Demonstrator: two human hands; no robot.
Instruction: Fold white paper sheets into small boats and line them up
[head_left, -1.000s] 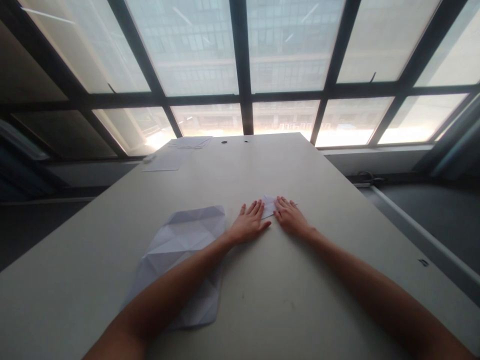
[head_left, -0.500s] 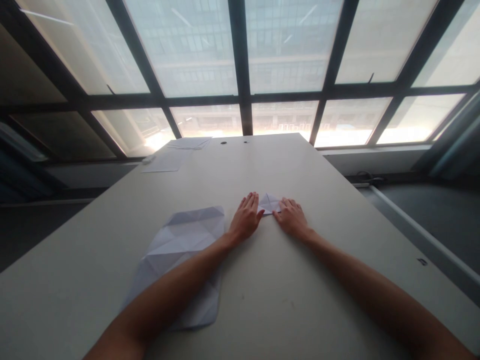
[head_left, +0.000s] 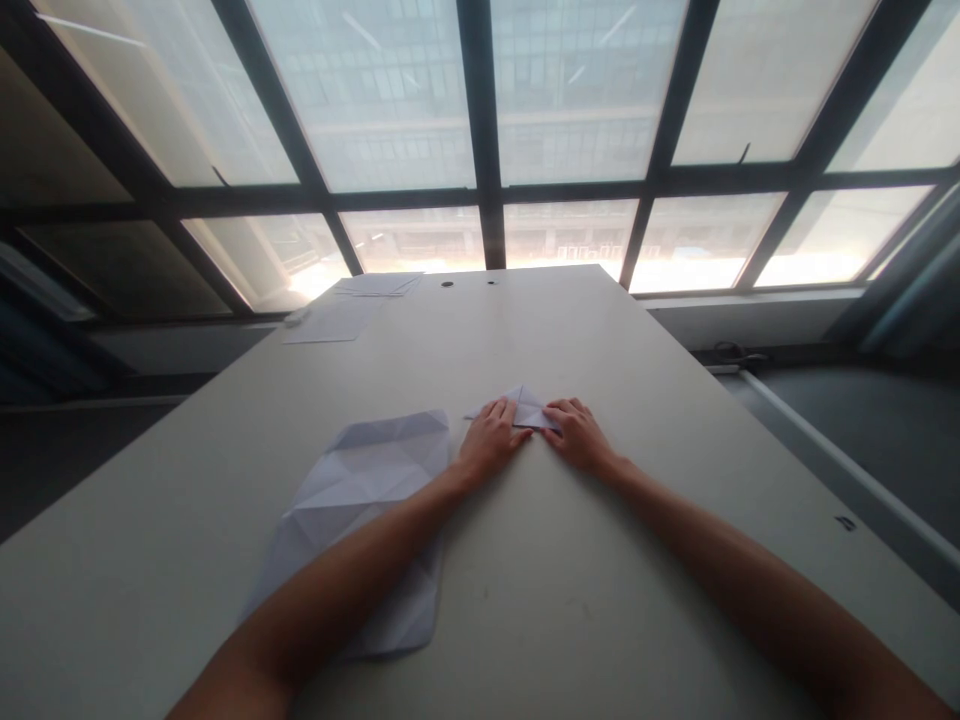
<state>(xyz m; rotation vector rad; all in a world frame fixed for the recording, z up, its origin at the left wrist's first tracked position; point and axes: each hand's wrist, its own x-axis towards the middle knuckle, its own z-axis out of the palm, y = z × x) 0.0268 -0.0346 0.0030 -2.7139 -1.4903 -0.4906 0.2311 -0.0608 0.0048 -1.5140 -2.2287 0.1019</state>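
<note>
A small folded white paper (head_left: 525, 408) lies on the pale table (head_left: 570, 560) in front of me. My left hand (head_left: 489, 444) rests on its left side with fingers curled, pinching its near edge. My right hand (head_left: 579, 436) covers its right side, fingers bent and gripping the paper. Only the paper's triangular middle and a left tip show between the hands.
A large creased white sheet (head_left: 360, 520) lies to the left, partly under my left forearm. Loose sheets (head_left: 352, 305) sit at the table's far left corner. Two dark holes (head_left: 448, 284) mark the far edge. Big windows (head_left: 480, 130) rise behind. The table's right edge drops to a ledge.
Both hands have drawn back toward me and curled from flat to gripping. More of the folded paper now shows between them, and its point has risen.
</note>
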